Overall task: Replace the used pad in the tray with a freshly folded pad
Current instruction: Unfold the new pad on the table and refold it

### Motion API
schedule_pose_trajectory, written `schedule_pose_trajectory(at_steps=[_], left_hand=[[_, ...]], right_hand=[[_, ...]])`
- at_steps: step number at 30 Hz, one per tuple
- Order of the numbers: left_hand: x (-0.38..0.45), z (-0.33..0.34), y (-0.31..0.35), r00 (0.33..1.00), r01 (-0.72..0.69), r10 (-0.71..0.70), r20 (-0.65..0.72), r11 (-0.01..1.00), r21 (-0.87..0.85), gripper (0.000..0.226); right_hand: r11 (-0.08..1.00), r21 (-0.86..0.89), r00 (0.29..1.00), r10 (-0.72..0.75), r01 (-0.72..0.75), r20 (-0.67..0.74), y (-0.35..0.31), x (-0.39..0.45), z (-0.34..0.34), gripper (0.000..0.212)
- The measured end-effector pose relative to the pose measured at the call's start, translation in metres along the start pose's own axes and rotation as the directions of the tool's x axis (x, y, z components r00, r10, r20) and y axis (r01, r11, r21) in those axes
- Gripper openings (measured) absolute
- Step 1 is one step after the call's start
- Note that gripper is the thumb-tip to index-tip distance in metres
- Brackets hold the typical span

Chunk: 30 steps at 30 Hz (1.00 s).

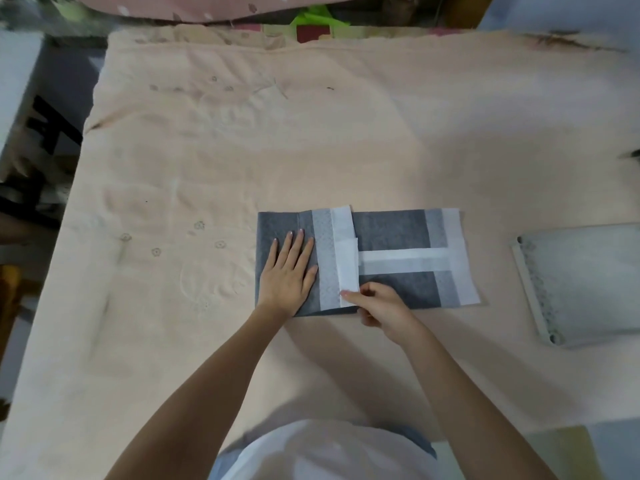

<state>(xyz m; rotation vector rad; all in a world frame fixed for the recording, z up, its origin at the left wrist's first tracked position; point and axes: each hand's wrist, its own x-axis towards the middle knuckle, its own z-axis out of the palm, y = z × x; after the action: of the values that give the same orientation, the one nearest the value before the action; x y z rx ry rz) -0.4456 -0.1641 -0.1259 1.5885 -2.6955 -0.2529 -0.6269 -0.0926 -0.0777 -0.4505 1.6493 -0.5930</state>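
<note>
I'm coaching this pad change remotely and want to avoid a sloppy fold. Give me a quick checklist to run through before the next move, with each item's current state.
1. Left hand flat on the grey pad, holding it down: ok.
2. Right hand pinching the near end of the white strip: ok.
3. Pad lies flat on the peach cloth, no bunching visible: ok.
4. Pad fully folded to tray size: not ok, the right half still lies spread open.
5. Tray within view at the right edge: ok.
6. Used pad already removed from the tray: cannot tell, its contents are blurred.
</note>
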Motion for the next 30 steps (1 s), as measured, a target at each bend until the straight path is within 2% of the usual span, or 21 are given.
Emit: schedule_pose_trajectory(at_steps=[9, 12, 14, 18, 23, 30], left_hand=[[0.001, 0.001, 0.000, 1.000, 0.001, -0.001, 0.012, 1.000, 0.012, 0.061], [0.002, 0.000, 0.003, 1.000, -0.025, 0.025, 0.017, 1.000, 0.007, 0.061], [0.002, -0.001, 0.006, 0.999, -0.033, 0.033, 0.021, 0.999, -0.001, 0.061], [0.002, -0.001, 0.010, 0.999, -0.044, 0.044, 0.011, 0.999, -0.009, 0.060], [0.002, 0.000, 0.014, 0.999, -0.042, 0.041, -0.021, 0.999, -0.019, 0.056], [0.003, 0.003, 0.014, 0.999, -0.037, 0.036, -0.008, 0.999, -0.039, 0.057]], right_hand=[[0.999, -0.037, 1.000, -0.005, 0.004, -0.008, -0.002, -0.004, -0.012, 0.017], [0.999, -0.015, 0.999, -0.028, 0.028, -0.020, -0.006, -0.007, -0.005, 0.026], [0.996, -0.064, 0.998, -0.057, 0.055, -0.023, -0.006, -0.008, -0.003, 0.029], [0.984, -0.141, 0.993, -0.114, 0.111, -0.014, -0.002, -0.010, -0.008, 0.021], [0.981, -0.123, 0.986, -0.155, 0.147, -0.055, 0.006, -0.011, -0.014, 0.016], [0.993, -0.036, 0.987, -0.116, 0.113, -0.114, 0.013, -0.009, -0.023, 0.015]])
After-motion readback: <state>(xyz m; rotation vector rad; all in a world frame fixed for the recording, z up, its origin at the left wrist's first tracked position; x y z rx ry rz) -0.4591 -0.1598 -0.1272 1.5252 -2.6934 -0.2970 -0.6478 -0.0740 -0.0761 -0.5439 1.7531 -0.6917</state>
